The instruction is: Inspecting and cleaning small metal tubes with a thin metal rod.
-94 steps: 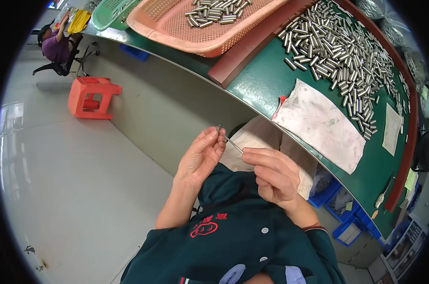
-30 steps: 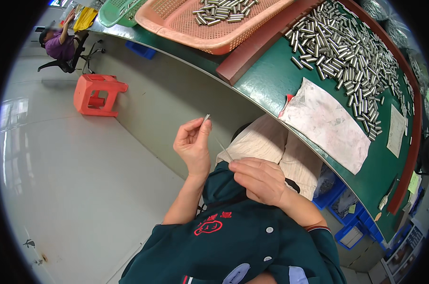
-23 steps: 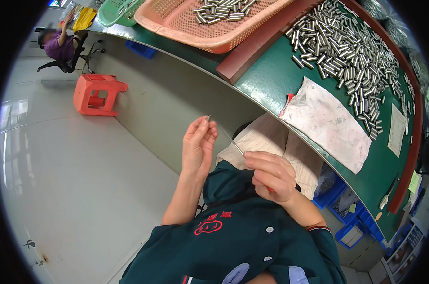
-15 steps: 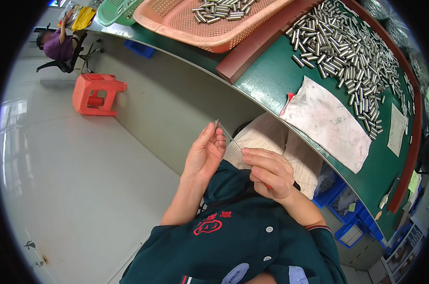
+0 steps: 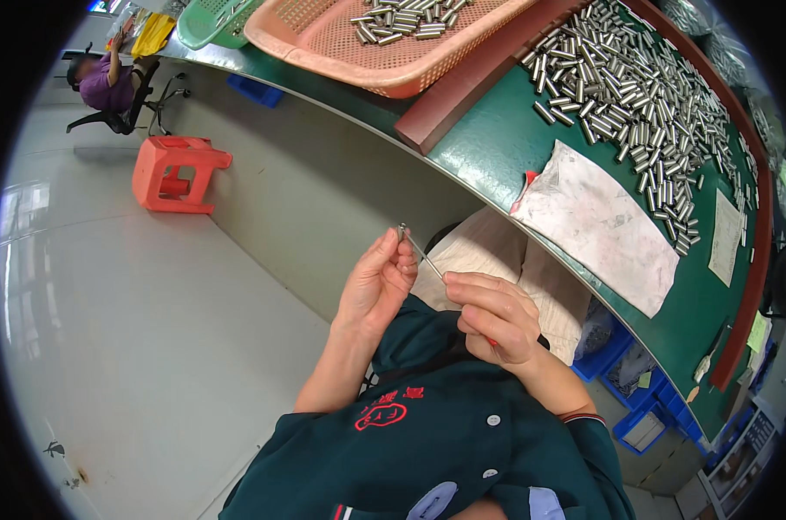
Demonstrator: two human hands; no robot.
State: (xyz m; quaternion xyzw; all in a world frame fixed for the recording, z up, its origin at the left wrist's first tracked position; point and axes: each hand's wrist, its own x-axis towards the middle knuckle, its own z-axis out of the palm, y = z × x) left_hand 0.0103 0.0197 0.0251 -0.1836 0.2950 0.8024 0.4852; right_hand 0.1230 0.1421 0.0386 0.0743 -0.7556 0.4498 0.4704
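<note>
Pinched between the thumb and fingers of my left hand (image 5: pixel 374 282) is a small metal cylinder (image 5: pixel 401 231), its end showing above the fingertips. My right hand (image 5: pixel 498 316) grips a tool with a thin straight metal shaft (image 5: pixel 427 259). A bit of red, perhaps its handle, shows below the fingers. The shaft slants up to the left toward the cylinder; whether its tip touches is too small to tell. Both hands are held over my lap, off the table's edge. A heap of short shiny metal cylinders (image 5: pixel 640 113) lies on the green table (image 5: pixel 488 143).
A stained white cloth (image 5: pixel 601 225) lies at the table's near edge. Beyond a reddish-brown divider (image 5: pixel 462 100) stands a pink basket (image 5: pixel 323 43) holding more cylinders, beside a green basket (image 5: pixel 206 26). A red stool (image 5: pixel 172 169) stands on the floor. Blue bins (image 5: pixel 618 364) sit below the table.
The cylinder and my left fingertips have shifted slightly to the right, and the cylinder's end is tilted a little differently. My right hand has hardly moved.
</note>
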